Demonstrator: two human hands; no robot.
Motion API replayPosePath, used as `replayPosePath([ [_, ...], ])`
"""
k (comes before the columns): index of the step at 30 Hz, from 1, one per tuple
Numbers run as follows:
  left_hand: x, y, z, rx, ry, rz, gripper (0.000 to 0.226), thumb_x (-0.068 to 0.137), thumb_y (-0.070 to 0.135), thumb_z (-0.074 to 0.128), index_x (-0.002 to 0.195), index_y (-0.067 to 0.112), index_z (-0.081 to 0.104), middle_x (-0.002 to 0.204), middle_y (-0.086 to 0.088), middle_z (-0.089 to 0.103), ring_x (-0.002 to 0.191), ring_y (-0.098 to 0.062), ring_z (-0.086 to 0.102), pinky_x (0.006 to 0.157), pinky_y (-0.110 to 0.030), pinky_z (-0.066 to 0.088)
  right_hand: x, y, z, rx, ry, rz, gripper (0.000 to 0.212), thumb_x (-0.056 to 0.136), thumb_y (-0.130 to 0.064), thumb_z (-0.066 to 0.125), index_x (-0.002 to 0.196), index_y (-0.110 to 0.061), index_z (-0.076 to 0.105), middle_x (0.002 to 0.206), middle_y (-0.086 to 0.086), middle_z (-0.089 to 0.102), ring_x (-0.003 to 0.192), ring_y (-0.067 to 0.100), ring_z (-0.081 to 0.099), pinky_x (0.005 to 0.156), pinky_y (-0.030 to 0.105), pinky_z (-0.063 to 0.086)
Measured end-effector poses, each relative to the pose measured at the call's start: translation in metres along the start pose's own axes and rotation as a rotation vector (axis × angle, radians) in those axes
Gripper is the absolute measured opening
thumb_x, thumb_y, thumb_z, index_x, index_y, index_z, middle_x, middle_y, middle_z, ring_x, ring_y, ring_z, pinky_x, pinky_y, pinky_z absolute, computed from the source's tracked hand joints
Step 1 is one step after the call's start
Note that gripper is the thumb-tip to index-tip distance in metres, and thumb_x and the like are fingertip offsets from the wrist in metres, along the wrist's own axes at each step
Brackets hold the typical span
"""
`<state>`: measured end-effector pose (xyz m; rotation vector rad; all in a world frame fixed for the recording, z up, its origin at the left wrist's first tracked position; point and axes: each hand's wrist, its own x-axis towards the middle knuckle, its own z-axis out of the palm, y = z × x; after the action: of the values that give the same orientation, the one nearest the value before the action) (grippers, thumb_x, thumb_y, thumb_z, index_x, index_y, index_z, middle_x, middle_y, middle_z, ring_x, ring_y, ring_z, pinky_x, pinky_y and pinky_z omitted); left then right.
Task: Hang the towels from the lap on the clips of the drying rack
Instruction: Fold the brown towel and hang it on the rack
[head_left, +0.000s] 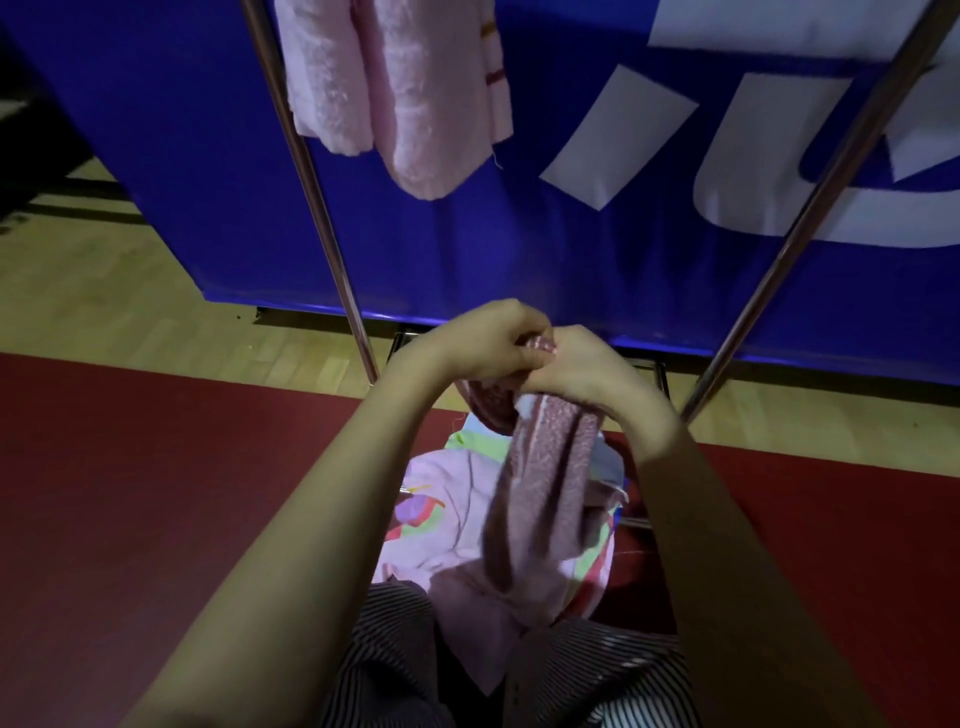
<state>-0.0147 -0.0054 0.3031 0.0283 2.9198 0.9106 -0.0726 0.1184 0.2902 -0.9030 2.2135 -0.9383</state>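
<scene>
Mid-frame: ur left hand (483, 345) + right hand (587, 382), fingers curled, pinching top edge of towel (550, 483); rest hangs to pile (447, 499) on lap.
Risks, my guess: bunched edge slips clip; tail drags pile off lap.
Clips not in view.
Rack (311, 192) poles L+R, hung towels (400, 104) upper left.
Blue banner (519, 249) behind.
Wood floor (130, 312), red mat (156, 441) below.
Room dim.

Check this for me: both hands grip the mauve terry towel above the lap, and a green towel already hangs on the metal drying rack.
Wrong colour: in the head view, the fluffy towel hanging on the metal drying rack is pale pink, not green. The rest holds: left hand and right hand both grip the mauve terry towel above the lap.
</scene>
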Motion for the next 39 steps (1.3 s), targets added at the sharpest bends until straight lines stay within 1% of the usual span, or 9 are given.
replayPosePath([
  [5,-0.012,-0.031,0.006,-0.768,0.307,-0.132,0.045,0.085,0.018,0.067,0.125,0.016,0.046,0.125,-0.001,0.050,0.118,-0.012,0.047,0.097,-0.020,0.039,-0.014,0.000,-0.013,0.512,0.122,-0.062,0.020,0.087,-0.017,0.063,0.073,-0.003,0.062,0.050,-0.005,0.057,0.045,-0.002,0.050,0.047,0.014,0.040],
  [9,-0.014,-0.052,0.024,-0.930,0.015,-0.172,0.079,0.066,0.045,0.078,0.131,0.020,0.041,0.127,0.000,0.055,0.116,-0.005,0.053,0.099,-0.019,0.042,-0.018,-0.013,-0.022,0.998,0.130,-0.074,0.020,0.094,-0.018,0.050,0.084,-0.004,0.060,0.061,0.002,0.070,0.055,0.010,0.066,0.053,0.019,0.054],
  [14,-0.002,-0.050,0.034,-1.009,0.123,-0.126,0.032,0.078,0.029,0.068,0.100,0.007,0.063,0.098,-0.009,0.067,0.093,-0.025,0.061,0.087,-0.040,0.048,-0.021,-0.003,-0.033,0.980,0.054,-0.105,0.020,0.094,-0.017,0.046,0.091,-0.005,0.061,0.070,0.000,0.073,0.063,0.008,0.069,0.059,0.019,0.055],
  [17,-0.003,-0.047,0.020,-0.944,0.266,-0.147,0.016,0.092,0.018,0.055,0.098,0.006,0.064,0.086,-0.002,0.069,0.083,-0.018,0.062,0.080,-0.034,0.051,-0.023,0.009,-0.040,0.758,0.083,-0.094,0.025,0.091,-0.022,0.053,0.111,-0.007,0.059,0.090,-0.002,0.071,0.077,0.005,0.068,0.063,0.016,0.051],
  [22,-0.007,-0.027,0.007,-0.443,-0.104,-0.106,0.028,0.090,0.023,0.061,0.080,-0.003,0.063,0.070,0.000,0.056,0.067,-0.012,0.049,0.066,-0.028,0.041,-0.018,0.015,-0.045,0.334,0.140,-0.242,0.075,0.082,-0.026,0.066,0.142,-0.040,0.024,0.149,-0.015,0.029,0.134,-0.006,0.027,0.094,0.005,0.030],
  [26,-0.002,-0.013,0.009,-0.308,-0.206,-0.080,0.033,0.087,0.014,0.064,0.056,0.019,0.053,0.047,0.013,0.045,0.047,0.002,0.037,0.051,-0.018,0.034,-0.014,0.004,-0.028,0.236,-0.209,-0.191,0.063,0.079,-0.005,0.069,0.133,-0.025,0.046,0.122,-0.015,0.055,0.105,-0.009,0.052,0.079,-0.001,0.039],
  [29,-0.003,-0.015,0.008,-0.351,-0.225,-0.076,0.021,0.083,0.024,0.067,0.083,0.002,0.069,0.073,-0.001,0.060,0.069,-0.011,0.051,0.065,-0.034,0.044,-0.010,0.006,-0.022,0.110,-0.312,-0.072,0.029,0.077,-0.009,0.073,0.098,-0.026,0.062,0.085,-0.012,0.066,0.074,-0.007,0.060,0.065,0.008,0.045],
  [32,-0.006,-0.022,0.004,-0.380,-0.209,-0.116,0.020,0.084,0.025,0.068,0.079,0.005,0.068,0.070,-0.001,0.064,0.065,-0.009,0.056,0.064,-0.026,0.046,-0.010,0.011,-0.032,0.001,-0.246,-0.003,0.009,0.077,-0.021,0.075,0.077,-0.022,0.066,0.068,-0.005,0.065,0.056,0.000,0.059,0.055,0.019,0.044],
  [39,-0.019,-0.055,0.002,-0.401,-0.260,-0.250,0.007,0.079,0.022,0.071,0.074,0.019,0.074,0.072,0.003,0.071,0.066,-0.007,0.063,0.069,-0.026,0.053,-0.018,0.018,-0.053,-0.049,0.005,0.000,0.020,0.077,-0.028,0.073,0.077,-0.008,0.069,0.073,0.006,0.070,0.063,0.013,0.064,0.063,0.027,0.048],
])
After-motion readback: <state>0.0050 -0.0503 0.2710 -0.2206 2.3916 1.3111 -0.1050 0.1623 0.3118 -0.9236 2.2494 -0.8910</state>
